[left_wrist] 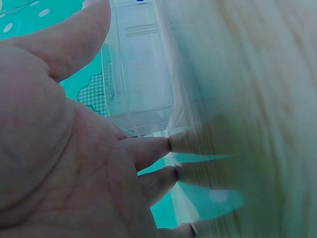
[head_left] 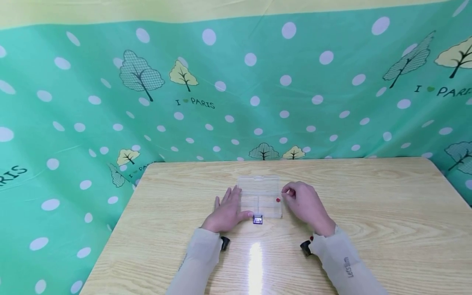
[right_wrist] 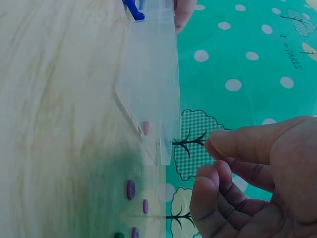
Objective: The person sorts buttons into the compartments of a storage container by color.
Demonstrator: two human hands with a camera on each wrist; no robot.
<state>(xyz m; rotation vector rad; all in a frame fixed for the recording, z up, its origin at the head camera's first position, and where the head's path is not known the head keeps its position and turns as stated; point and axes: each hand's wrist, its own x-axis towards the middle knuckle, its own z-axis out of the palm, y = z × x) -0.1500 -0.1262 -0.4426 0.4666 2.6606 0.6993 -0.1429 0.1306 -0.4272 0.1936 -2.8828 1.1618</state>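
Observation:
A clear plastic box (head_left: 259, 186) with divided compartments sits on the wooden table, with a small red round piece (head_left: 278, 200) at its right side. At the front edge is a blue clip-like part (head_left: 257, 219). My left hand (head_left: 226, 213) lies along the left side with fingers spread, its thumb reaching to the front edge beside the blue part. Just off the box's right side, my right hand (head_left: 304, 203) has loosely bent fingers. Thumb tip and index finger (right_wrist: 225, 171) are close together in the right wrist view, and nothing shows between them.
Several small dark red or purple pieces (right_wrist: 131, 189) and a green one (right_wrist: 119, 235) lie on the table below the right hand. Another red piece (head_left: 311, 238) shows by the right sleeve. Green patterned cloth (head_left: 236, 82) hangs behind the wooden table (head_left: 368, 196).

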